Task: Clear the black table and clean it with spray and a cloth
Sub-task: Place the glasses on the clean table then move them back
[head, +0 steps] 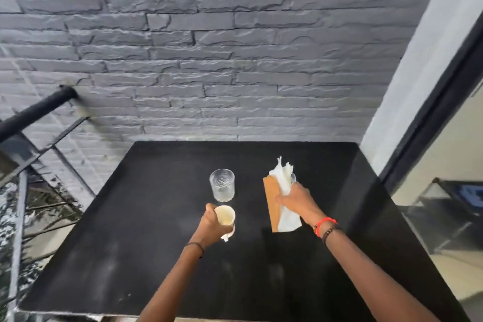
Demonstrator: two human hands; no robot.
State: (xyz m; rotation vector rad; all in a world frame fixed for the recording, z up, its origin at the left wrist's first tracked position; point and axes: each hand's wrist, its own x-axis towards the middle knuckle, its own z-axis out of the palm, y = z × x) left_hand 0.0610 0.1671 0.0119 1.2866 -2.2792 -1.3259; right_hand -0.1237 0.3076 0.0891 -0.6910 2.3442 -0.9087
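Observation:
The black table [146,256] fills the lower half of the view. My left hand [213,223] grips a small white paper cup [225,215], tilted with its mouth toward me, just in front of a clear patterned glass [222,185] that stands upright. My right hand [296,201] grips a bunch of white paper napkins [283,178] together with a flat brown card or board [272,202]. A second glass [293,178] is mostly hidden behind the napkins. No spray bottle or cloth is in view.
A grey stone wall [209,47] rises right behind the table. A black metal railing [34,112] stands at the left, and a black-framed glass panel [439,112] at the right. Pale smears mark the table's near part.

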